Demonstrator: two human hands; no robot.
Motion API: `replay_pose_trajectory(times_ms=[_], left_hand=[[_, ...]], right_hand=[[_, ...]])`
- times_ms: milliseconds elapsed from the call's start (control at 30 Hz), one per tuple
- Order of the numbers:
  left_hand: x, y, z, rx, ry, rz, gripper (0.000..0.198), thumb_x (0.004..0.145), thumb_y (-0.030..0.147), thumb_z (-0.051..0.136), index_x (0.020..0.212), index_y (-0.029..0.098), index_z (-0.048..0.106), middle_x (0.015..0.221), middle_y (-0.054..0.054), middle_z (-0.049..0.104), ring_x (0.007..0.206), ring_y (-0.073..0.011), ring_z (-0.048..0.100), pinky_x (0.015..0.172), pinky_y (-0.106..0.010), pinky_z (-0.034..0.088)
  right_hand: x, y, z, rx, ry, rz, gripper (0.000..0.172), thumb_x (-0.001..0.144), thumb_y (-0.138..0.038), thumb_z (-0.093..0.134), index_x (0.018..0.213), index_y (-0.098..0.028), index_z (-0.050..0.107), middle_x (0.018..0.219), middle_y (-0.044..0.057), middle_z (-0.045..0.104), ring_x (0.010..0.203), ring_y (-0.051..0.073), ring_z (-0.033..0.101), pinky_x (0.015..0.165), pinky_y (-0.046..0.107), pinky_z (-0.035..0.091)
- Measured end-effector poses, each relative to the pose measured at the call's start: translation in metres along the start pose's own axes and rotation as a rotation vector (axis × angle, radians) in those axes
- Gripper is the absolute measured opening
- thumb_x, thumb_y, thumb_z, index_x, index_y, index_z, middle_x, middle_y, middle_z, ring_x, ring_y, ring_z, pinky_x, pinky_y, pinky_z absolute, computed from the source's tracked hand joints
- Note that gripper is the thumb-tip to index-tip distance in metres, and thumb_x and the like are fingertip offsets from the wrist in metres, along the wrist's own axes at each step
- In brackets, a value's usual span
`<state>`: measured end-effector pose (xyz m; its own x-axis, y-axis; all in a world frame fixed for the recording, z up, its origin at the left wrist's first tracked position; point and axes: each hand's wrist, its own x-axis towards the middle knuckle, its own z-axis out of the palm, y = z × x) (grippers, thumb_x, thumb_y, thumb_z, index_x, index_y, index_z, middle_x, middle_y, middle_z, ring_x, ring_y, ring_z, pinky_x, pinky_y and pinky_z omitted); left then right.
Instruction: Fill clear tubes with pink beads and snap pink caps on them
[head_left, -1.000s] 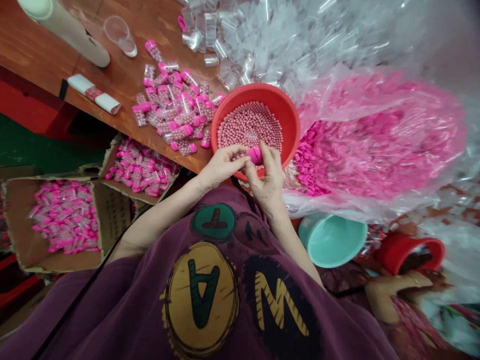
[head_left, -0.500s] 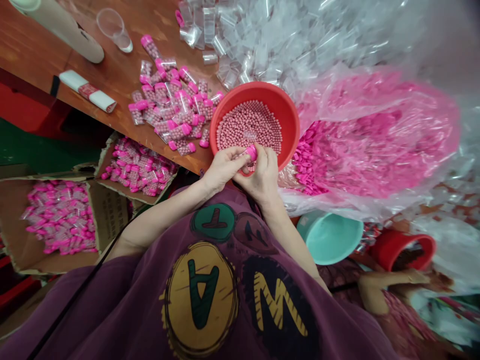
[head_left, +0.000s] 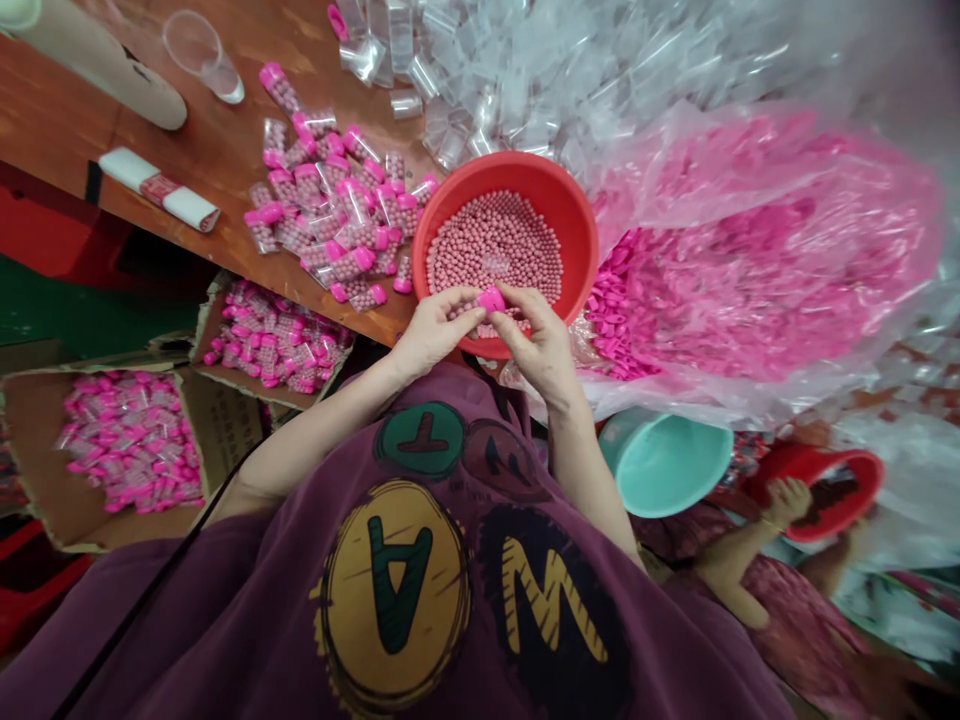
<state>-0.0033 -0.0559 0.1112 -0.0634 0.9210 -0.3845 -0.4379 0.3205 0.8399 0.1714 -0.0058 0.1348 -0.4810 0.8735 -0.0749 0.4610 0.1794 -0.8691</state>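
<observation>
Left hand point(head_left: 431, 335) and right hand point(head_left: 544, 350) closer together, pink cap point(head_left: 491, 299) pinched over red basin point(head_left: 574, 215)

Also shifted since the earlier frame: a co-worker's hand point(head_left: 787, 502), now up on the rim of a red tub point(head_left: 851, 510) at lower right. Fingers point(head_left: 457, 298) of both hands narrow, tips pressed on the cap from either side, just inside the basin's near rim and above its pink beads point(head_left: 495, 240); any tube under the cap hidden from view. Done, by the look of it: a spread of capped, bead-filled tubes point(head_left: 330, 215) on the worktop point(head_left: 180, 130), more in a cardboard box point(head_left: 214, 320) and a second cardboard box point(head_left: 225, 440) below its edge. Left, by the same judgement: clear empty tubes point(head_left: 510, 80) heaped past the far rim, a plastic bag of loose pink caps point(head_left: 750, 250) against the right rim, a deep layer of beads. Tight edges: worktop edge running in beneath the left forearm, bag and tubes crowding the rim. Room for moving: mainly above the beads.
</observation>
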Motion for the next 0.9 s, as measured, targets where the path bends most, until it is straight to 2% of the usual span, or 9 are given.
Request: replay_pose_trajectory(times_ms=[133,233,333,467,567,667,800,900], left_hand=[[-0.002,0.003,-0.002,0.015,-0.073,-0.033,0.038,0.086,0.044,0.089,0.108,0.016,0.078,0.088,-0.003,0.075,0.077,-0.0133,0.067,0.073,-0.026,0.056],[-0.004,0.003,-0.004,-0.023,-0.108,-0.066,0.040,0.085,0.046,0.091,0.109,0.016,0.078,0.089,-0.003,0.076,0.078,-0.0136,0.068,0.076,-0.027,0.057],[-0.004,0.001,-0.007,-0.077,-0.119,-0.111,0.040,0.084,0.045,0.092,0.109,0.017,0.079,0.089,-0.003,0.076,0.075,-0.0131,0.067,0.077,-0.028,0.058],[-0.005,-0.003,-0.006,-0.095,-0.098,-0.108,0.041,0.083,0.046,0.093,0.108,0.016,0.079,0.086,-0.003,0.076,0.074,-0.0130,0.067,0.074,-0.028,0.058],[-0.006,-0.003,-0.003,-0.061,-0.059,-0.062,0.040,0.084,0.049,0.091,0.105,0.016,0.080,0.081,-0.001,0.074,0.070,-0.0114,0.064,0.071,-0.025,0.056],[-0.008,-0.002,0.000,0.022,-0.022,-0.002,0.041,0.087,0.052,0.088,0.105,0.016,0.080,0.086,-0.002,0.076,0.072,-0.0113,0.065,0.070,-0.024,0.055],[-0.009,0.001,0.001,0.115,-0.018,0.084,0.038,0.089,0.049,0.085,0.109,0.016,0.081,0.096,-0.005,0.080,0.083,-0.0149,0.071,0.077,-0.027,0.058],[-0.007,-0.001,-0.001,0.155,-0.007,0.117,0.032,0.090,0.043,0.084,0.108,0.016,0.081,0.098,-0.006,0.081,0.088,-0.0165,0.073,0.084,-0.029,0.060]], right_hand=[[0.003,-0.002,-0.003,0.246,0.079,0.168,0.039,0.095,-0.063,0.078,0.109,-0.026,0.082,0.103,0.003,0.081,0.096,0.020,0.074,0.094,0.040,0.063],[0.002,0.000,0.001,0.413,0.089,0.249,0.043,0.087,-0.065,0.086,0.106,-0.026,0.083,0.102,0.002,0.081,0.096,0.020,0.075,0.094,0.039,0.064],[-0.001,0.005,0.003,0.459,0.107,0.264,0.046,0.084,-0.066,0.088,0.106,-0.027,0.083,0.104,0.002,0.082,0.098,0.020,0.075,0.095,0.039,0.064],[-0.002,0.006,0.000,0.338,0.078,0.193,0.042,0.092,-0.064,0.081,0.111,-0.027,0.084,0.106,0.003,0.082,0.098,0.020,0.076,0.093,0.040,0.065],[-0.003,-0.001,0.000,0.124,0.088,0.050,0.035,0.102,-0.057,0.072,0.114,-0.027,0.083,0.104,0.004,0.082,0.096,0.021,0.075,0.091,0.041,0.064],[-0.005,-0.008,0.001,-0.061,0.117,-0.075,0.032,0.109,-0.049,0.062,0.120,-0.026,0.082,0.104,0.007,0.082,0.097,0.022,0.075,0.092,0.042,0.064],[-0.005,-0.006,0.001,-0.060,0.125,-0.070,0.033,0.110,-0.049,0.061,0.123,-0.027,0.081,0.103,0.006,0.081,0.094,0.022,0.075,0.088,0.042,0.064],[-0.007,0.000,-0.003,-0.066,0.060,-0.075,0.034,0.111,-0.046,0.057,0.130,-0.028,0.078,0.108,0.006,0.081,0.098,0.023,0.075,0.091,0.044,0.064]])
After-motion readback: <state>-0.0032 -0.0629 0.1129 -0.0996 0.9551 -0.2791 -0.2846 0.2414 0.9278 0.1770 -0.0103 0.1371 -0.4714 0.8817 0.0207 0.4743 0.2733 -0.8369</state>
